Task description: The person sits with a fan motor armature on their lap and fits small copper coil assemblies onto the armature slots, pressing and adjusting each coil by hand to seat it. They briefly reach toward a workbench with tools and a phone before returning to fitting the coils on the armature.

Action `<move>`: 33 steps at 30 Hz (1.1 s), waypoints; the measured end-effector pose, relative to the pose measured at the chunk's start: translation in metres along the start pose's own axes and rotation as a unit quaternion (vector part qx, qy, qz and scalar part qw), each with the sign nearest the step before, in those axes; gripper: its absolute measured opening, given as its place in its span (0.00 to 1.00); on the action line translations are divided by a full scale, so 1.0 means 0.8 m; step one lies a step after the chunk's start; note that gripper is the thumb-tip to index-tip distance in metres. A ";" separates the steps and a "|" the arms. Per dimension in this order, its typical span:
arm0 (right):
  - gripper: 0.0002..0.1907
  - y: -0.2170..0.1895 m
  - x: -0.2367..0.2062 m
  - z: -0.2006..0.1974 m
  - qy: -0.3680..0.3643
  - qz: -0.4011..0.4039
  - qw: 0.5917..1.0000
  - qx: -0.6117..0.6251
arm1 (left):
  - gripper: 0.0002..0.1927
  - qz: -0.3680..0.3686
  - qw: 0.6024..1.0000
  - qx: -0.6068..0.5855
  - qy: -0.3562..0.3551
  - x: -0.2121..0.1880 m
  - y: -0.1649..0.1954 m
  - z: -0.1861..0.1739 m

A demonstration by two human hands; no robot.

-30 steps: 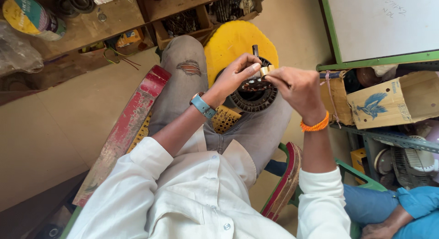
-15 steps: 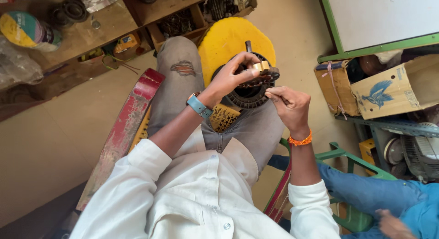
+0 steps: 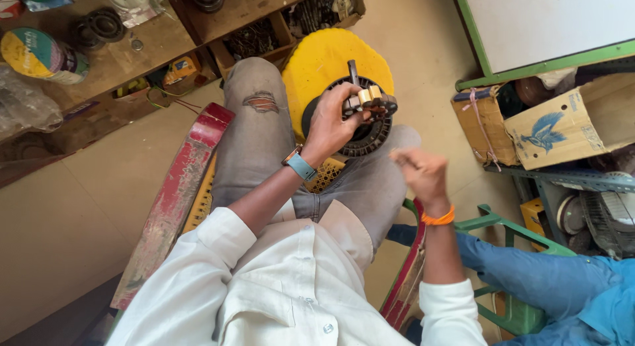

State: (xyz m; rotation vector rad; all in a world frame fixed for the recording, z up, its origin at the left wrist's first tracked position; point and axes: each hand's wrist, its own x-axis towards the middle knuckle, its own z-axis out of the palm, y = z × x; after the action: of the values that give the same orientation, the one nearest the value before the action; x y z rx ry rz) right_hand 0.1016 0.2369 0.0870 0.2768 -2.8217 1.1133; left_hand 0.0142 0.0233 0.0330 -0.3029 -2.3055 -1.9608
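In the head view, the left hand point(image 3: 334, 124) is gripping a black round motor part point(image 3: 370, 131) that is resting on the person's lap against a yellow stool point(image 3: 324, 58), its fingers closed around the part's left rim beside some tan pieces point(image 3: 369, 96) on top. The right hand point(image 3: 420, 174) is hovering just right of the part over the right knee, fingers pinched shut, though I cannot tell whether they are holding anything.

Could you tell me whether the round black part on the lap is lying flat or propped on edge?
Propped up. The black part leans against the yellow disc, steadied by the left hand.
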 end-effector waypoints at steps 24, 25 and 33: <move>0.05 0.023 0.239 0.035 -0.200 -0.069 0.977 -0.032 | 0.19 -0.061 0.998 0.009 -0.002 -0.006 0.010 -0.001; 0.04 0.025 0.241 0.040 -0.207 -0.089 0.974 -0.027 | 0.19 -0.063 0.998 0.002 -0.016 -0.004 0.007 -0.002; 0.03 -0.006 0.254 0.040 -0.226 -0.160 0.960 -0.040 | 0.35 -0.229 0.876 -0.405 -0.128 0.022 -0.025 -0.025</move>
State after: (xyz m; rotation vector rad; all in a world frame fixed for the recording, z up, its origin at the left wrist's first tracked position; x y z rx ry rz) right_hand -0.0970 0.1841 0.0982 1.0616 -3.0220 0.9606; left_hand -0.0081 0.0024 0.0206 -0.0593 -1.6130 -3.2490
